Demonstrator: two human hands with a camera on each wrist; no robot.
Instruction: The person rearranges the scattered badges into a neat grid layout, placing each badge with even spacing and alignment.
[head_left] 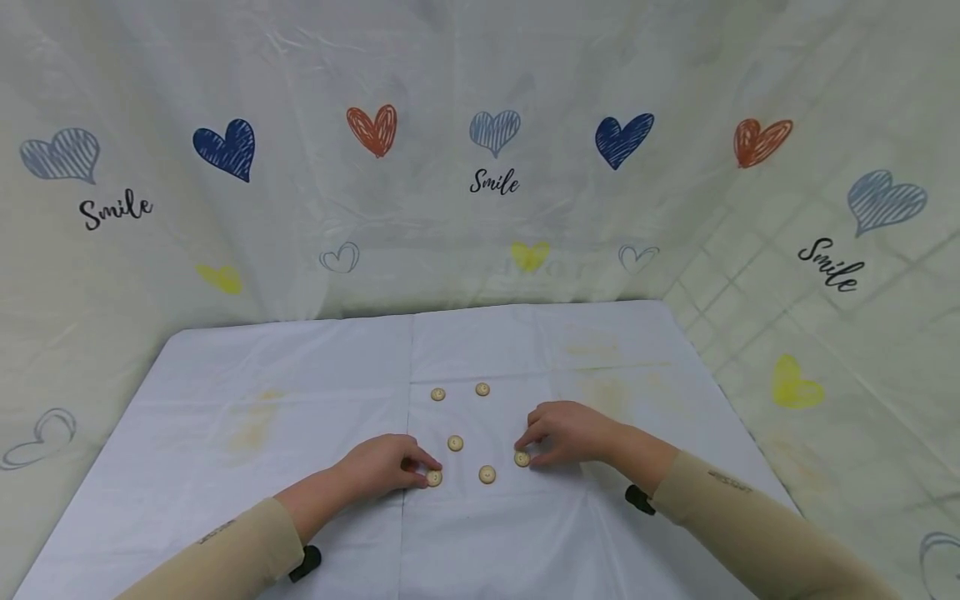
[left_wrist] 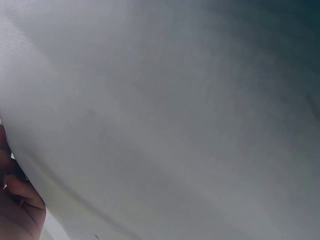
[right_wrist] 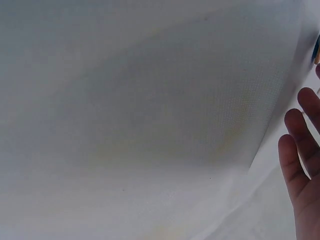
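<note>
Several round, pale wooden buttons lie on the white cloth. My left hand (head_left: 382, 467) pinches one button (head_left: 434, 478) at its edge between thumb and index finger, low over the cloth. Across from it, my right hand (head_left: 570, 432) has its thumb and index finger on either side of another button (head_left: 522, 458). Between the hands are a button (head_left: 455, 443) and, nearer me, one more button (head_left: 487, 474). In the left wrist view, part of the left hand (left_wrist: 22, 205) shows with curled fingers. The right wrist view catches other fingers of the right hand (right_wrist: 305, 155) extended; the button is hidden there.
Farther back on the table (head_left: 300, 375) lie a button (head_left: 438, 394) and, to its right, another button (head_left: 482, 389). A pale curtain (head_left: 435, 208) printed with hearts and words stands behind the table and along its sides. Faint yellowish stains mark the cloth.
</note>
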